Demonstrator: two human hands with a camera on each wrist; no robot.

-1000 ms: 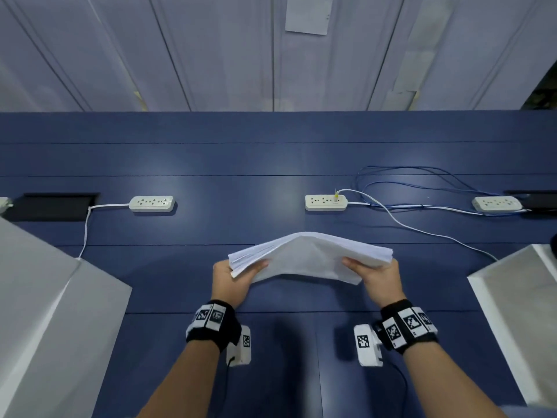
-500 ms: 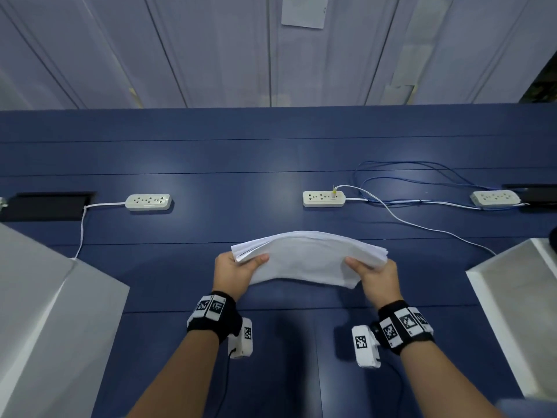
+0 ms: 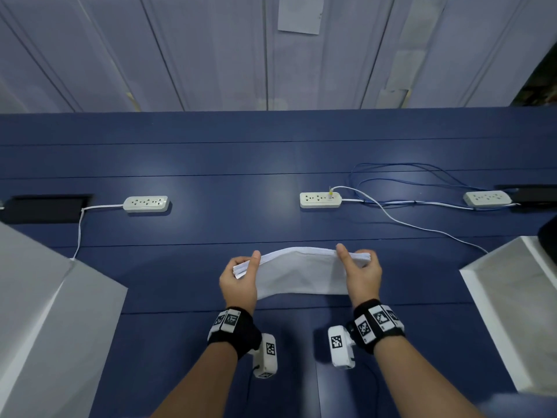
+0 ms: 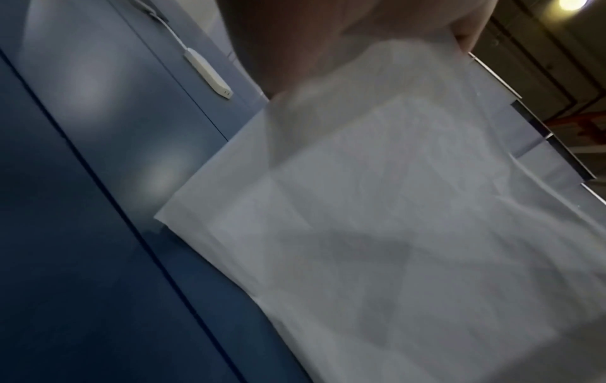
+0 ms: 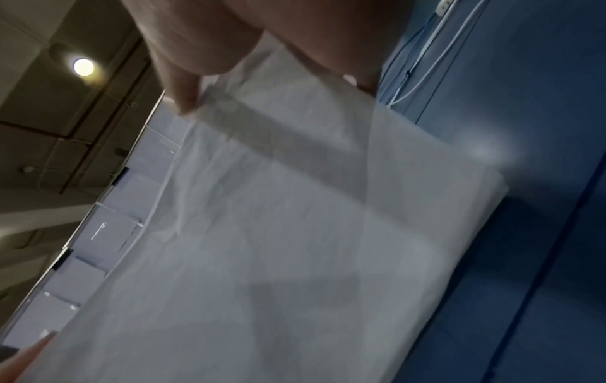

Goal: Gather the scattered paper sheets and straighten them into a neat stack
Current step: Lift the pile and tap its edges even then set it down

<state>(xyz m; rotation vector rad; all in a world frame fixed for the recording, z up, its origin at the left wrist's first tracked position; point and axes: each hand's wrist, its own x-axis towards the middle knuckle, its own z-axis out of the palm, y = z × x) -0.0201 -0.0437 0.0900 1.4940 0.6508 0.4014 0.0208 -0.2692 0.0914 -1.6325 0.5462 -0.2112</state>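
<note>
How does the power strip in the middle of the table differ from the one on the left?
The middle power strip has a small yellow-tipped plug in its right end; the left power strip shows no plug in its sockets. The middle strip's white cord leaves from its right end, the left strip's from its left end toward a dark cutout. Both are white, lie flat on the blue table and look alike in shape.

white paper sheets [image 3: 301, 276], upright, bowed

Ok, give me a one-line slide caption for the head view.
Both hands, left hand and right hand, grip a paper stack on edge above a blue table.
</note>
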